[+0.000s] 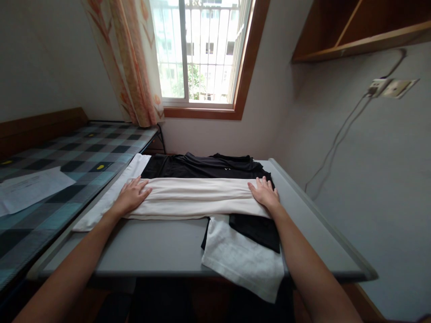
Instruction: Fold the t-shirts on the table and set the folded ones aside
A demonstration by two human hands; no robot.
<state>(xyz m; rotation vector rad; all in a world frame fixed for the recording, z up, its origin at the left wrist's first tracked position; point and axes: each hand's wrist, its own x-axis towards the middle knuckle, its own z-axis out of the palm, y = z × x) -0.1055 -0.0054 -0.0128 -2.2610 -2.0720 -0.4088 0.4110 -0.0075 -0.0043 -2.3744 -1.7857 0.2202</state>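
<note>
A cream-white garment (198, 197), folded into a long strip, lies across the table from left to right. My left hand (133, 195) rests flat on its left end with the fingers spread. On the strip's right end lies my right hand (264, 193), fingers also apart. Behind the strip is a black garment (202, 165), partly covered by it. A white sleeve (244, 258) and a black sleeve (257, 231) stick out toward me below the right end, the white one hanging over the front edge. More white cloth (101, 211) extends beyond my left hand.
The grey table (151, 246) has a raised edge along the right wall. A bed with a checked mattress (111, 148) stands at the left, with paper sheets (37, 188) on it. A cord (336, 134) hangs from a wall socket (380, 87) below a wooden shelf (363, 40).
</note>
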